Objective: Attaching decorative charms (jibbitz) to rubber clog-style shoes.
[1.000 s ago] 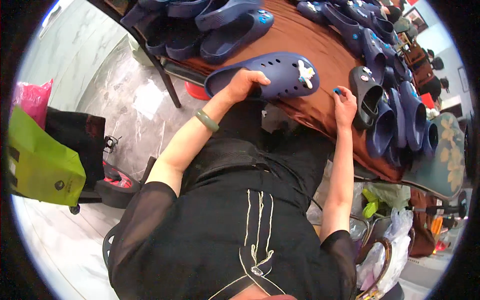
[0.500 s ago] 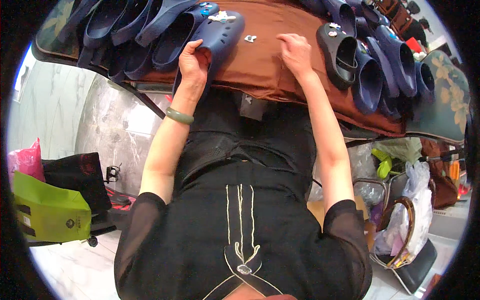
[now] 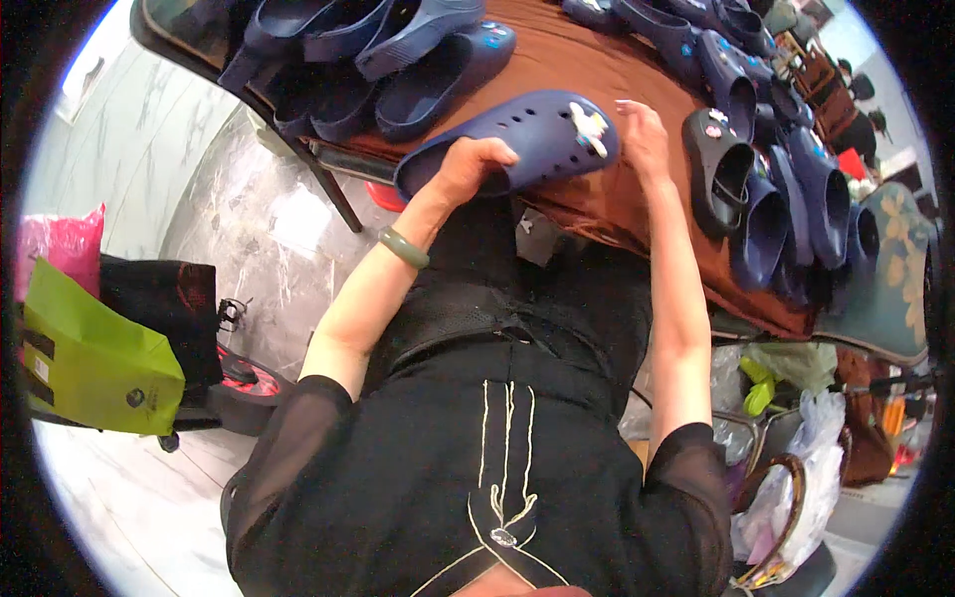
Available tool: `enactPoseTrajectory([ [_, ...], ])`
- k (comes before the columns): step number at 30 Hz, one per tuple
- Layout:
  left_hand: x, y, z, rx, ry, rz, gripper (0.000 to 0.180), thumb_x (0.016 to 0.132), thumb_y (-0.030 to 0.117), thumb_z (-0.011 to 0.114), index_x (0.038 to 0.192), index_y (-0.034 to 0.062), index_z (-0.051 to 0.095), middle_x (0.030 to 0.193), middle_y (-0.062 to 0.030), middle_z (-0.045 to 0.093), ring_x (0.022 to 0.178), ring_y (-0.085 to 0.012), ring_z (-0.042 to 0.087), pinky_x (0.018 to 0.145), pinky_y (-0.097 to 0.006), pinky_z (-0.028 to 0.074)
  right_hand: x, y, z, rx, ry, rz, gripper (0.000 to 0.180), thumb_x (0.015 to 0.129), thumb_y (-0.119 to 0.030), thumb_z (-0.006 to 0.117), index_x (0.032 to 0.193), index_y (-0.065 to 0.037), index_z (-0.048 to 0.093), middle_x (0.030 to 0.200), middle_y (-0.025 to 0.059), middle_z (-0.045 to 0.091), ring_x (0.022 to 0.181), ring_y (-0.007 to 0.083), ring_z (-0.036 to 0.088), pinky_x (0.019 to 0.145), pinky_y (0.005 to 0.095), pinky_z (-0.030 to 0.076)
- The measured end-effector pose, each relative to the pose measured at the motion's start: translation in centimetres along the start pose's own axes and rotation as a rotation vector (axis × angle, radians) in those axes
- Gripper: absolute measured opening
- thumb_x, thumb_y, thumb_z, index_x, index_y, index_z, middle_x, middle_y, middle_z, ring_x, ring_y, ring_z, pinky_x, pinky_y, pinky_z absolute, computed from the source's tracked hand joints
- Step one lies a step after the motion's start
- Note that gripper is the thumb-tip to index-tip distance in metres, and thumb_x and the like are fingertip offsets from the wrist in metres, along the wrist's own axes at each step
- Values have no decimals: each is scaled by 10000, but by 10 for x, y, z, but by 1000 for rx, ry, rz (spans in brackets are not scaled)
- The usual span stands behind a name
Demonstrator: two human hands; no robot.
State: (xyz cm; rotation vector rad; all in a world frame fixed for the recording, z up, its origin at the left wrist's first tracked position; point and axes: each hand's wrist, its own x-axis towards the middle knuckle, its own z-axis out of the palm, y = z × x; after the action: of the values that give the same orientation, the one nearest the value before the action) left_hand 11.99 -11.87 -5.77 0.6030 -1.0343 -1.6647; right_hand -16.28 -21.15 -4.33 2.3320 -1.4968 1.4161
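right now your left hand (image 3: 476, 167) has its grip closed around the heel end of a navy blue foam clog (image 3: 517, 139), fingers curled over the rim and thumb side underneath, so the clog is held sideways just above the near edge of the table (image 3: 597, 70). a white flower-shaped charm (image 3: 589, 125) sits on the perforated toe of that clog. your right hand (image 3: 642, 139) is at the toe end, touching it just beside the charm, with the fingers bent lightly; its grip is not closed around the clog, and you cannot tell whether it pinches anything small. a green bangle (image 3: 403, 248) rings your left wrist.

outward from there, the table wears a brown cloth. to the left behind the held clog lies a pile of dark blue clogs (image 3: 358, 50). to the right stands a black clog (image 3: 718, 179) with small charms, and beyond it a row of blue clogs (image 3: 806, 199) running toward the far corner.

below the table on your left, a lime green paper bag (image 3: 95, 363) leans by a black bag (image 3: 159, 308), with a pink plastic bag (image 3: 60, 249) behind them. on your right, white plastic bags (image 3: 796, 478) lie low beside you.
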Motion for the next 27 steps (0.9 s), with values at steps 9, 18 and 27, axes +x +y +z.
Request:
enactPoseTrajectory([
  [9,-5,20,40,145,-124,20,288,646,66,616,931,25,612,857,-30,625,788,-144,584,763,-278,467,19,-140,-59,659,-441,113,143,907,-77,538,971,11,630,874,60,656,821,96,587,751,244,464],
  [18,5,7,29,188,-212,41,408,647,74,609,1050,28,563,976,-22,603,900,-138,557,827,-281,451,31,-159,-41,114,-581,-234,108,780,-104,631,870,-45,638,863,97,630,868,269,581,780,364,457],
  [27,6,7,30,189,-226,73,442,638,61,610,1076,29,553,984,-30,602,924,-144,555,843,-284,448,30,-149,-31,38,-693,-170,270,826,-183,605,1062,-68,541,1063,123,587,1048,312,526,901,384,408],
])
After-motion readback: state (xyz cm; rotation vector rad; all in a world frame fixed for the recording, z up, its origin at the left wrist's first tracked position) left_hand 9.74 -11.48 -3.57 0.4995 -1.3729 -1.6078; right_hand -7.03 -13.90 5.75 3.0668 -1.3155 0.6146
